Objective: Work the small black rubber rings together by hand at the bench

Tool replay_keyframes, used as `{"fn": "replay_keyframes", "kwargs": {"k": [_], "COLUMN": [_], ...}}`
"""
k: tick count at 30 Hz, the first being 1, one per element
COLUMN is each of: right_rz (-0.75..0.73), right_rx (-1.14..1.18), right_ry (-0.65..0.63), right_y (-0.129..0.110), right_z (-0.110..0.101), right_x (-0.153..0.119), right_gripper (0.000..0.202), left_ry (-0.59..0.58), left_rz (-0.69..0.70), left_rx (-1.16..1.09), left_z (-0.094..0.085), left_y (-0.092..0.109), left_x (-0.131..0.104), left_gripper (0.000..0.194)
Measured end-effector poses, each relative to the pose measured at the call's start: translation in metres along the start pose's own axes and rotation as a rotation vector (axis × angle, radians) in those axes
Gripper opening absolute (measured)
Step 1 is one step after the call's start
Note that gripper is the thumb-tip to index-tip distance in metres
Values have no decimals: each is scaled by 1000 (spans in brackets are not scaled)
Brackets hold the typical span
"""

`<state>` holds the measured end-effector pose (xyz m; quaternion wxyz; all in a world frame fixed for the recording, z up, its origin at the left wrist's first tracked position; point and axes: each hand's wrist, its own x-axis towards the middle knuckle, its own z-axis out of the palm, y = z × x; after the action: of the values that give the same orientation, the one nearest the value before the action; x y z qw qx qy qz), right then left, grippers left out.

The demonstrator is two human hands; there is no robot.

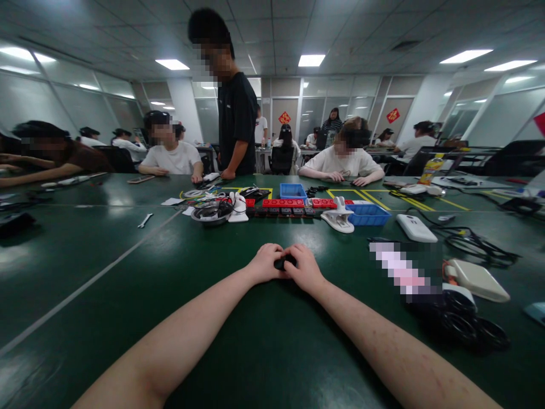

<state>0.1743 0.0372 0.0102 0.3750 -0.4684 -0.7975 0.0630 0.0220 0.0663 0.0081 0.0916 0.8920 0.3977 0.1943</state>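
Both my hands meet over the green table, around a small black rounded object whose kind I cannot make out. My left hand is closed on its left side. From the right, my right hand curls its fingers onto the same object. The fingers cover much of it. Beyond the hands lies a long red-and-black power strip, with a white clip at its right end and another white clip at its left.
Blue bins stand behind the power strip. A dish of cables sits on the left, near a small wrench. White power bank, black cables and dark rings lie on the right. Co-workers sit across the table; one stands.
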Motion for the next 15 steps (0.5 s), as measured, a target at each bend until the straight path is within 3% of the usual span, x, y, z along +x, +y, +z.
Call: {"fn": "replay_keyframes", "kwargs": {"k": [8,11,15], "right_rz": [-145,-170,-189], "right_rx": [34,37,58], "right_ry": [-77,-80,-8], "right_y": [-11,-12,-10], "right_z": [-7,-7,-7], "right_x": [-2,-3,-4], "right_gripper": [19,19,30], "left_ry": [-16,-13,16], "left_rz": [25,26,-2], "left_rx": [-28,-26,-14], "left_z": [6,8,8], "left_y": [-8,-9,-5], "left_x": [2,3,2], "left_gripper": [25,30,52]}}
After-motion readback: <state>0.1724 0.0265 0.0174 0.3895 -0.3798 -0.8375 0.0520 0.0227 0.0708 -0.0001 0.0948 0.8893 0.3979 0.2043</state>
